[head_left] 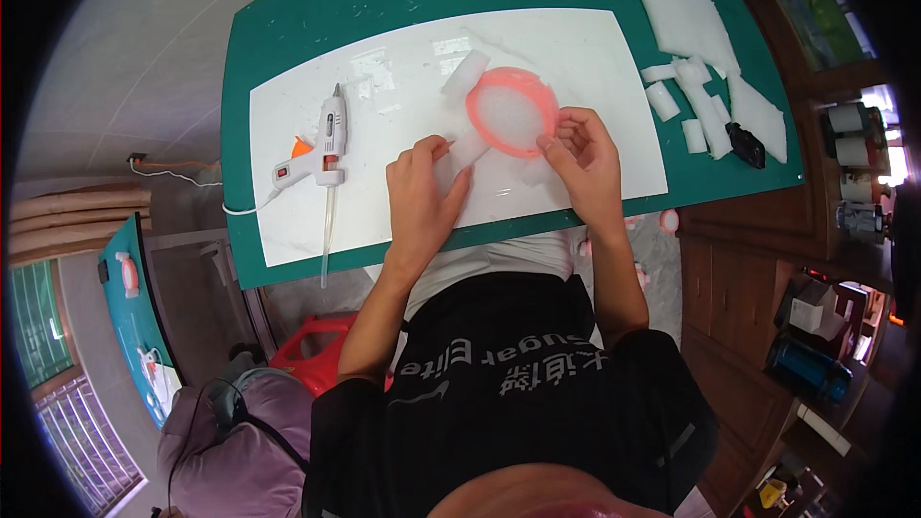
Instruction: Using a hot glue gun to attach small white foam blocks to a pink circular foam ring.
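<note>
Between thumb and curled fingers of the right hand [583, 155], nipped at its edge probably for steadiness, sits a pink-rimmed oval piece [511, 117], while the left hand [422, 182], thumb and fingers half parted, flanks a white foam strip [469, 148], whether gripping I cannot tell.

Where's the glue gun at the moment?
In the head view, the glue gun lies on the left part of the white board, to the left of the left hand.
</note>
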A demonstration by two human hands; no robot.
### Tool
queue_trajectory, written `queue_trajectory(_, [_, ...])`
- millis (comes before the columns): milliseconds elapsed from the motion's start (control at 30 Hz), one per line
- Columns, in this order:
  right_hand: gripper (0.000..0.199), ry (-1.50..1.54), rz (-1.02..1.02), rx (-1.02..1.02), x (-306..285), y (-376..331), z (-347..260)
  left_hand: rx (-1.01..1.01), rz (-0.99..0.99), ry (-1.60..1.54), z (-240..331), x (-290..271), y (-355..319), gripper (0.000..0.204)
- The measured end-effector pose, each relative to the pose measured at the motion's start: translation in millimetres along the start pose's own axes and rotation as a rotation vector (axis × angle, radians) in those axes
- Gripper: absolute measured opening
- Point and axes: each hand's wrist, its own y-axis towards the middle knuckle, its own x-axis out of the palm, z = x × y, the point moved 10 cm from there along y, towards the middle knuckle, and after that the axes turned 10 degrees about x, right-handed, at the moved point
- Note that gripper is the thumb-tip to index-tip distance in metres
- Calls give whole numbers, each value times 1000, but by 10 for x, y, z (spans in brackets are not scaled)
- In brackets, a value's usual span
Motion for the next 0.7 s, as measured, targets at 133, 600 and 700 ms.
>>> queue_trajectory(133, [34,-14,20,4,-4,13,-34,15,-14,25,10,-7,-11,47])
queue_trajectory(600, [49,-513,-10,-310,398,-139,-591,5,-3,21,-6,-24,-4,44])
queue_trajectory(700, [48,-585,-25,-337,493,-179,-651,9,-3,15,-2,-29,-3,45])
